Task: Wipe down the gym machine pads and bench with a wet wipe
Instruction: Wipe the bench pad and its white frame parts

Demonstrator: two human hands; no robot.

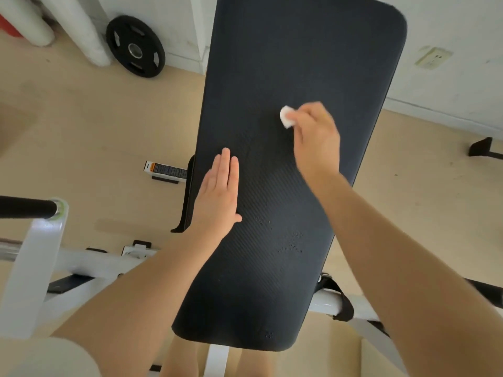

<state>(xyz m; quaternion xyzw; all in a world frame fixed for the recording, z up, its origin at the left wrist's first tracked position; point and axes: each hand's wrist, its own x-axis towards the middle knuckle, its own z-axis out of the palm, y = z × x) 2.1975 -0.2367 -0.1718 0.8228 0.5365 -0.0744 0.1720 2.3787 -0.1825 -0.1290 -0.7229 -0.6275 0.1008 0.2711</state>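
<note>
A long black bench pad (299, 63) runs from the bottom middle up to the top of the view. My right hand (315, 134) is closed around a small bunched white wet wipe (285, 117) and presses it against the pad's middle. Only the wipe's left end sticks out past my fingers. My left hand (220, 191) lies flat on the pad's left edge, fingers straight and together, holding nothing. Small wet droplets dot the pad's ribbed surface below the right hand.
The white machine frame (32, 268) and a black-gripped bar (24, 208) stand at the left. A black weight plate (135, 46) leans on the wall at the top left. Tan floor lies on both sides, with a black foot (481, 146) at the right.
</note>
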